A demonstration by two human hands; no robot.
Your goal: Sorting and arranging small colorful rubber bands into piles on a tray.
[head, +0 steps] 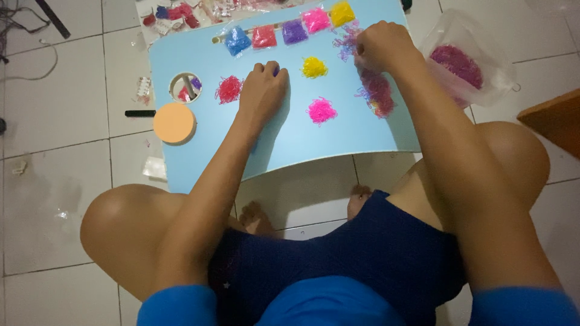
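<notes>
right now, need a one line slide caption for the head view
Seated person's left hand rests on a purple pile while the right hand picks at mixed strands on a light blue board dotted with coloured piles.

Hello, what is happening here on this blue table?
A person sits on the tiled floor at a light blue table, sorting tiny coloured rubber bands. The left hand rests closed by a purple bit, between the red pile and the yellow pile. The right hand picks at the mixed pile. Small filled bags line the far edge.
</notes>
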